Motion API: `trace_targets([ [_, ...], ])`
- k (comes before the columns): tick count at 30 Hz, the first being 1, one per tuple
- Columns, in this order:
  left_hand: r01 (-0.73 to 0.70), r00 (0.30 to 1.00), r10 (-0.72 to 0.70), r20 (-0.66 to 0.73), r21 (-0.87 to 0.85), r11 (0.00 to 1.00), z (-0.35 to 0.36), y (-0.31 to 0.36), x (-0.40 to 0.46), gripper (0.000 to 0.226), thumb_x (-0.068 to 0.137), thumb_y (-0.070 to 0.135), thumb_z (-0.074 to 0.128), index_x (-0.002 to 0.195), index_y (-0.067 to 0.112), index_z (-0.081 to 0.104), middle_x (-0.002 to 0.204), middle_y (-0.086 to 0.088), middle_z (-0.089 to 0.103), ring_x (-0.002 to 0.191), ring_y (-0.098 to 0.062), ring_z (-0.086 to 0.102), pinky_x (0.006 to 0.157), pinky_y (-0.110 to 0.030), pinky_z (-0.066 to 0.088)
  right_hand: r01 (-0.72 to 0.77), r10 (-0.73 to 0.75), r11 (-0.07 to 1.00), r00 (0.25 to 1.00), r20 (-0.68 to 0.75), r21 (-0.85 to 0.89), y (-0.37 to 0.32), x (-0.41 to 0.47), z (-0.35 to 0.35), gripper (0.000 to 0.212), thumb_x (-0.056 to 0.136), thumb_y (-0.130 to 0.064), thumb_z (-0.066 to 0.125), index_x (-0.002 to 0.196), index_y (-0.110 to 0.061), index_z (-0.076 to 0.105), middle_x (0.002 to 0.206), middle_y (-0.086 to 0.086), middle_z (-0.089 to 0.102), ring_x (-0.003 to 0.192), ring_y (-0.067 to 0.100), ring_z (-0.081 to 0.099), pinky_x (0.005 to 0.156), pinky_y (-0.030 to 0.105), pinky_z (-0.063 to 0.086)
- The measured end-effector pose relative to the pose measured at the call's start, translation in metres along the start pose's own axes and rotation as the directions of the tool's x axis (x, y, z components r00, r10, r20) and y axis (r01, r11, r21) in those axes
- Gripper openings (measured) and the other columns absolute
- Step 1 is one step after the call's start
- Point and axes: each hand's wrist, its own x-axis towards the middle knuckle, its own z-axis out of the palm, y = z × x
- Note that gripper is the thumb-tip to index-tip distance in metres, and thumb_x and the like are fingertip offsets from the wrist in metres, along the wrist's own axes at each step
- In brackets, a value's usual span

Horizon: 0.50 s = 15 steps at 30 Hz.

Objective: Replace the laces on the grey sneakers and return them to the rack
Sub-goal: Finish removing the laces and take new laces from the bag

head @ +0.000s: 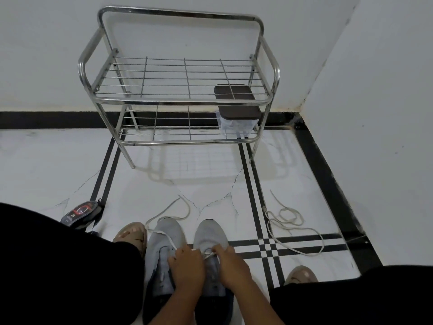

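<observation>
Two grey sneakers stand side by side on the floor between my legs, toes pointing away: the left sneaker [165, 240] and the right sneaker [209, 233]. My left hand [187, 266] and my right hand [230, 266] meet over the right sneaker's eyelets, each pinching a strand of its white lace [209, 254]. From the left sneaker a white lace [168, 213] trails loose over the floor ahead of the toes. A separate loose white lace [290, 231] lies coiled on the tiles to the right. The steel shoe rack [182, 100] stands against the wall ahead, its top shelf bare.
A clear plastic box with a dark brown lid [237, 116] sits on the rack's lower shelf at the right. A dark insole [80, 212] lies on the floor at the left. My slippered feet [132, 233] flank the sneakers. A wall corner closes the right side.
</observation>
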Motion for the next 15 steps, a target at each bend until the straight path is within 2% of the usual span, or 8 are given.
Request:
trace_targets([
  [3, 0.008, 0.996, 0.009, 0.086, -0.194, 0.981, -0.002, -0.004, 0.005, 0.029, 0.099, 0.023, 0.04, 0.109, 0.021, 0.067, 0.113, 0.0, 0.068, 0.106, -0.017, 0.063, 0.086, -0.028, 0.049, 0.07, -0.066, 0.994, 0.997, 0.041, -0.086, 0.001, 0.001, 0.008, 0.04, 0.096, -0.039, 0.044, 0.136, -0.04, 0.039, 0.136, 0.006, 0.035, 0.115, 0.028, 0.051, 0.092, 0.031, 0.042],
  [7, 0.064, 0.983, -0.012, 0.183, -0.278, 0.959, -0.007, -0.009, 0.007, 0.026, 0.095, 0.022, 0.047, 0.103, 0.014, 0.07, 0.109, -0.005, 0.07, 0.102, -0.02, 0.065, 0.083, -0.028, 0.048, 0.195, -0.186, 0.953, 0.981, 0.06, -0.23, -0.002, 0.01, 0.015, 0.028, 0.093, -0.034, 0.05, 0.12, -0.028, 0.055, 0.126, 0.008, 0.04, 0.106, 0.027, 0.055, 0.084, 0.031, 0.046],
  [8, 0.078, 0.98, -0.023, 0.195, -0.28, 0.957, -0.006, -0.011, 0.006, 0.025, 0.094, 0.022, 0.048, 0.102, 0.014, 0.071, 0.109, -0.006, 0.07, 0.102, -0.021, 0.065, 0.083, -0.028, 0.048, 0.211, -0.202, 0.962, 0.977, 0.071, -0.174, -0.001, 0.012, 0.012, 0.025, 0.088, -0.03, 0.053, 0.11, -0.019, 0.06, 0.117, 0.01, 0.047, 0.099, 0.027, 0.058, 0.08, 0.03, 0.047],
  [10, 0.104, 0.978, -0.047, 0.205, -0.28, 0.954, -0.006, -0.017, 0.005, 0.025, 0.094, 0.024, 0.049, 0.103, 0.015, 0.071, 0.109, -0.006, 0.07, 0.103, -0.021, 0.065, 0.083, -0.027, 0.049, 0.096, -0.101, 0.986, 0.995, 0.026, 0.138, 0.005, 0.007, -0.001, 0.024, 0.079, -0.033, 0.059, 0.082, -0.009, 0.059, 0.089, 0.011, 0.058, 0.08, 0.025, 0.06, 0.073, 0.03, 0.051],
  [11, 0.112, 0.978, -0.056, 0.2, -0.286, 0.952, -0.006, -0.018, 0.006, 0.026, 0.095, 0.025, 0.049, 0.103, 0.016, 0.071, 0.109, -0.006, 0.07, 0.104, -0.021, 0.064, 0.083, -0.027, 0.049, -0.012, 0.014, 0.935, 1.0, -0.002, 0.354, 0.008, 0.003, -0.006, 0.032, 0.081, -0.041, 0.06, 0.074, -0.01, 0.057, 0.081, 0.011, 0.061, 0.078, 0.025, 0.062, 0.077, 0.034, 0.055],
  [12, 0.116, 0.979, -0.059, 0.195, -0.295, 0.948, -0.006, -0.019, 0.006, 0.025, 0.095, 0.026, 0.049, 0.103, 0.017, 0.071, 0.109, -0.006, 0.07, 0.104, -0.021, 0.064, 0.084, -0.027, 0.049, -0.093, 0.09, 0.861, 0.995, 0.032, 0.5, 0.012, 0.002, -0.009, 0.041, 0.085, -0.05, 0.059, 0.072, -0.011, 0.058, 0.081, 0.012, 0.066, 0.082, 0.028, 0.066, 0.084, 0.04, 0.056],
  [13, 0.112, 0.979, -0.052, 0.197, -0.303, 0.946, -0.007, -0.018, 0.006, 0.025, 0.094, 0.027, 0.05, 0.102, 0.017, 0.071, 0.109, -0.005, 0.07, 0.104, -0.021, 0.064, 0.083, -0.027, 0.049, -0.141, 0.137, 0.859, 0.99, 0.043, 0.492, 0.016, 0.002, -0.013, 0.045, 0.088, -0.055, 0.056, 0.078, -0.011, 0.062, 0.089, 0.013, 0.069, 0.088, 0.03, 0.067, 0.088, 0.044, 0.055],
  [15, 0.073, 0.979, -0.009, 0.203, -0.31, 0.948, -0.007, -0.014, 0.007, 0.026, 0.095, 0.031, 0.05, 0.1, 0.016, 0.07, 0.108, -0.005, 0.069, 0.102, -0.021, 0.064, 0.078, -0.026, 0.047, -0.18, 0.185, 0.978, 0.982, -0.041, 0.102, 0.019, 0.003, -0.01, 0.041, 0.09, -0.051, 0.052, 0.101, -0.013, 0.065, 0.109, 0.01, 0.063, 0.099, 0.028, 0.064, 0.089, 0.038, 0.054],
])
